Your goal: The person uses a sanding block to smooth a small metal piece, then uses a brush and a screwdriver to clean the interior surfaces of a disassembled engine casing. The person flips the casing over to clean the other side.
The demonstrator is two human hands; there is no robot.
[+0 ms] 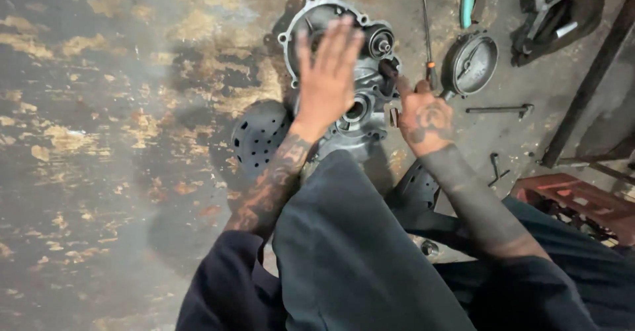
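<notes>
Engine case [360, 99] on floor — my left hand [327, 80] spread flat above it; right hand [424, 123] gripping a tool handle [389, 72].

No packages, labels, signs or screens show here. The nearest thing to one is a round gauge dial [471, 63], far right on the floor, with a pale grey face in a dark rim; its markings are too small to make out.
</notes>
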